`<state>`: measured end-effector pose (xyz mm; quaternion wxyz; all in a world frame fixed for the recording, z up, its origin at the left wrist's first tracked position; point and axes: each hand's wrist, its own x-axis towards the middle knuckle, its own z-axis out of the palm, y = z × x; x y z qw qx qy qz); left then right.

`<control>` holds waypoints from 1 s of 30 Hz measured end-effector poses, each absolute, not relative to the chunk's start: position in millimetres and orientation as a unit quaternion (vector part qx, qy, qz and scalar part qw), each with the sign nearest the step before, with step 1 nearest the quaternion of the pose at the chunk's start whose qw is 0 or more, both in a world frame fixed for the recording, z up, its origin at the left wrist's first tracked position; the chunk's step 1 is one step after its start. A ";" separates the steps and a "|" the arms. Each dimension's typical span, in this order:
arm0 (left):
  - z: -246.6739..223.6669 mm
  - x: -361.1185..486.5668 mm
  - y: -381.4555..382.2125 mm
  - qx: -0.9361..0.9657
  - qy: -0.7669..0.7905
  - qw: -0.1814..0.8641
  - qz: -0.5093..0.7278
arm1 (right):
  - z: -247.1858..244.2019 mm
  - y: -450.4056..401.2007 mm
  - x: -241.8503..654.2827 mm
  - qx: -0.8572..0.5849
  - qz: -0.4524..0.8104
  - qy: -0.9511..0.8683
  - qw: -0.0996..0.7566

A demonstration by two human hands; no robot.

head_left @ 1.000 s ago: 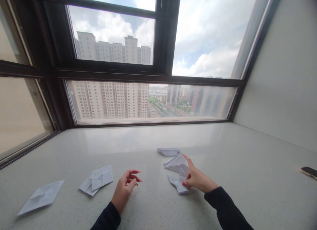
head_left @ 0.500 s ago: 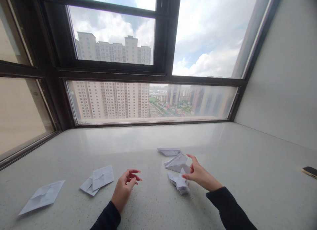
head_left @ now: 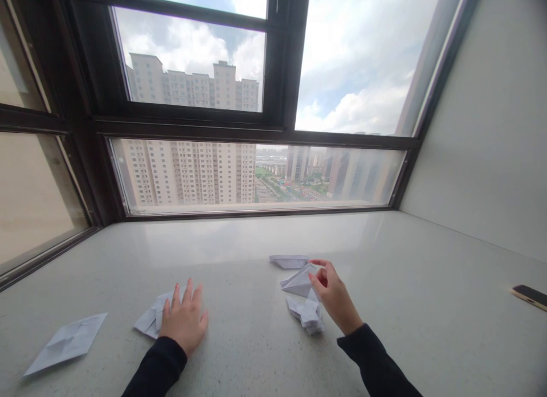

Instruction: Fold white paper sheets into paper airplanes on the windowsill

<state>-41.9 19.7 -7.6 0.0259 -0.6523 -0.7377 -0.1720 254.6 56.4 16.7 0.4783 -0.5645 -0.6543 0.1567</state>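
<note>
My left hand point(head_left: 184, 322) lies with fingers spread over two overlapping folded paper squares point(head_left: 148, 321), covering most of the upper one. To its left is a white folded paper diamond point(head_left: 66, 344). My right hand point(head_left: 335, 294) has its thumb and forefinger closed at the right edge of a pointed folded paper point(head_left: 296, 281), which stays on the surface. Just below that hand sits a small stack of star-like folded papers point(head_left: 306, 314), partly fanned. Behind the pointed paper lies a flat folded paper boat shape point(head_left: 289, 261).
The papers rest on a pale speckled windowsill point(head_left: 239, 357). A dark-framed window point(head_left: 256, 136) runs along the back, with tall buildings outside. A plain wall point(head_left: 478, 158) bounds the right. A dark phone-like object point(head_left: 530, 296) lies at the right edge.
My left hand has moved left onto the paper squares and spread its fingers. My right hand has shifted up off the star-like stack, and its fingers have closed at the pointed paper.
</note>
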 end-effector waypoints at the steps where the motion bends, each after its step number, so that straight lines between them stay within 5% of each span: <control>1: -11.1 -45.2 20.7 -0.640 -0.755 0.020 -0.137 | 17.6 53.2 244.7 -0.557 0.167 -0.659 0.477; 11: -11.3 -50.6 21.9 -0.675 -0.736 0.022 -0.054 | 2.2 16.2 122.3 -0.458 0.226 -0.816 0.269; 25: 5.6 -65.8 26.4 -0.662 -0.746 0.055 -0.045 | -17.8 18.3 125.7 -0.435 0.304 -0.795 0.295; 30: 15.7 -68.5 26.5 -0.658 -0.704 0.114 -0.241 | -18.8 16.2 123.8 -0.412 0.327 -0.786 0.325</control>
